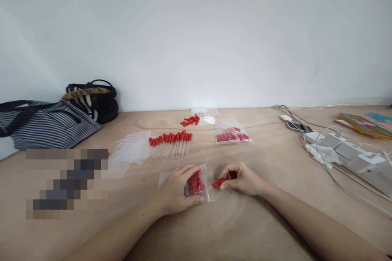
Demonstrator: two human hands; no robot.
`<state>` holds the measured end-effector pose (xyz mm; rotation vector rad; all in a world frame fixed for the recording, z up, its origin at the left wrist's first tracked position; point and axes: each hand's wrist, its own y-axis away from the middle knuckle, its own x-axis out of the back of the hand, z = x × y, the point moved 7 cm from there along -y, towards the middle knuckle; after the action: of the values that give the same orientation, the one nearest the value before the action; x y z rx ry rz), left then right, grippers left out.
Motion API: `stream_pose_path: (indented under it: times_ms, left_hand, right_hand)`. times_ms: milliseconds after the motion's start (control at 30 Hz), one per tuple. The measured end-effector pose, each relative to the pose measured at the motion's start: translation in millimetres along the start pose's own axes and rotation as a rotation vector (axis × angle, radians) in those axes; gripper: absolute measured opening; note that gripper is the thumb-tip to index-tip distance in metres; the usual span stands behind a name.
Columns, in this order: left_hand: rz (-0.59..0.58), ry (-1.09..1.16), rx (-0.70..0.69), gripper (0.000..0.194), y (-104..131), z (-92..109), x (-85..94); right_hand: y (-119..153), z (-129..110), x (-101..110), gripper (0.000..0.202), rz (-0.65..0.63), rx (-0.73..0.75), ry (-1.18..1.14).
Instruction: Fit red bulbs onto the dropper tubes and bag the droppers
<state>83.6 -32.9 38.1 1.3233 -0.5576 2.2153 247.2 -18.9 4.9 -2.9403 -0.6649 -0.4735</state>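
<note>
My left hand (175,189) curls over a clear zip bag (204,175) on the table, thumb along its near side. Inside the bag lie several red-bulbed droppers (195,182). Between the thumb and fingertips of my right hand (240,178) is the red bulb of a single dropper (218,183). Its clear tube points left, and its tip is at the bag's open end; how far it reaches in is hard to see. Beyond my hands lies a row of red-topped droppers (171,142), tubes towards me.
Flat clear bags (131,151) are left of the row. Filled bags (232,133) lie right of it, and loose red bulbs (191,120) behind. A power strip (355,155) with cables is at right, a striped bag (55,124) at left. One patch is pixelated.
</note>
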Motion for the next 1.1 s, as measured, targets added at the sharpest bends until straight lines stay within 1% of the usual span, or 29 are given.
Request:
stream_pose_path:
  times_ms: [67,167,233,333,433,533,733,833,900,967,1033,1100]
  left_hand:
    - [-0.009,-0.006,0.002,0.069,0,0,-0.9]
    - [-0.010,-0.003,-0.011,0.070,-1,1,-0.9]
    - [-0.001,-0.001,-0.024,0.069,-1,2,0.0]
    - [0.005,-0.010,-0.022,0.070,-1,2,0.2]
    - [0.001,-0.026,-0.003,0.071,0,0,-1.3]
    - [0.002,-0.044,-0.001,0.073,-1,0,-2.1]
    - [0.018,-0.035,-0.046,0.074,-3,4,0.8]
    - [0.021,-0.030,-0.048,0.073,-3,4,0.8]
    - [0.028,-0.029,-0.049,0.072,-3,4,0.5]
    - [0.034,-0.026,-0.056,0.072,-3,4,0.1]
    - [0.030,-0.020,-0.069,0.073,-3,5,-0.6]
    - [0.018,-0.017,-0.082,0.074,-3,6,-1.3]
  right_hand:
    - [-1,-8,-7,0.023,-0.001,0.046,0.045]
    - [0,-17,-20,0.017,-0.079,0.098,0.109]
    - [2,-23,-23,0.017,-0.114,0.139,0.141]
    - [3,-26,-24,0.017,-0.135,0.177,0.140]
    - [0,-20,-26,0.014,-0.133,0.120,0.108]
    - [-6,-15,-30,0.012,-0.103,0.072,0.078]
    - [-13,-29,-37,0.014,-0.094,0.239,0.023]
    - [-15,-32,-37,0.015,-0.091,0.278,-0.033]
    - [-17,-30,-37,0.015,-0.081,0.267,-0.054]
    - [-20,-25,-41,0.017,-0.082,0.222,-0.041]
    - [-22,-19,-46,0.019,-0.079,0.143,0.003]
    - [-23,-15,-48,0.020,-0.034,0.058,0.088]
